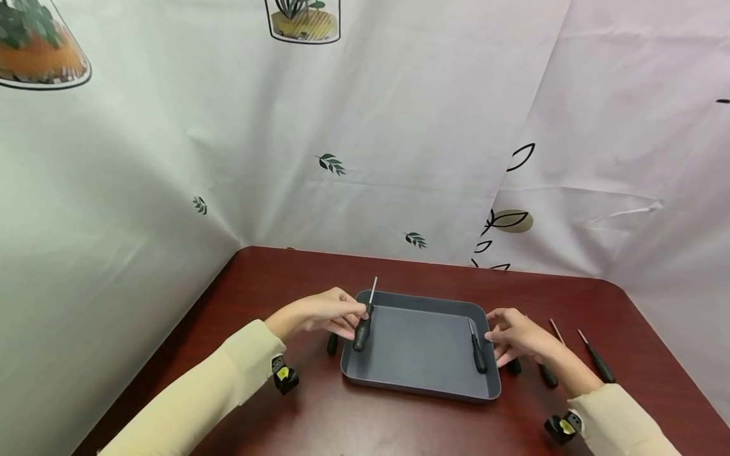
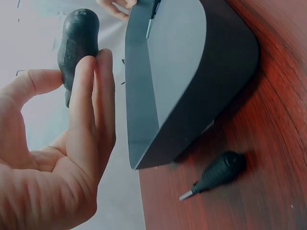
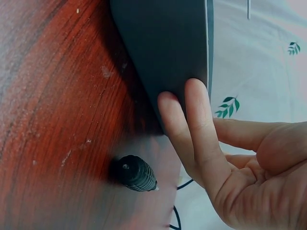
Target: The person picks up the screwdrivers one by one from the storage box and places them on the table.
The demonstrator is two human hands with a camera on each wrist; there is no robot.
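A dark grey rectangular tray (image 1: pixel 422 342) lies on the table. Over its left side, my left hand (image 1: pixel 333 313) pinches a black-handled screwdriver (image 1: pixel 362 329) between thumb and fingers, its metal shaft pointing up and away. In the left wrist view the handle (image 2: pixel 79 38) stands above the fingertips. At the tray's right side my right hand (image 1: pixel 516 335) grips the wall; two fingers (image 3: pixel 199 105) press the outer face, while the thumb tip is hidden behind them. A smaller screwdriver (image 1: pixel 478 354) lies inside the tray, near the right wall.
Left of the tray a short screwdriver (image 2: pixel 220 172) rests on the reddish-brown table (image 1: pixel 319 411). More screwdrivers, including one at the far right (image 1: pixel 597 358) and one under my right wrist (image 1: pixel 549 377), lie on the right. A white patterned cloth (image 1: pixel 399 158) hangs behind the table.
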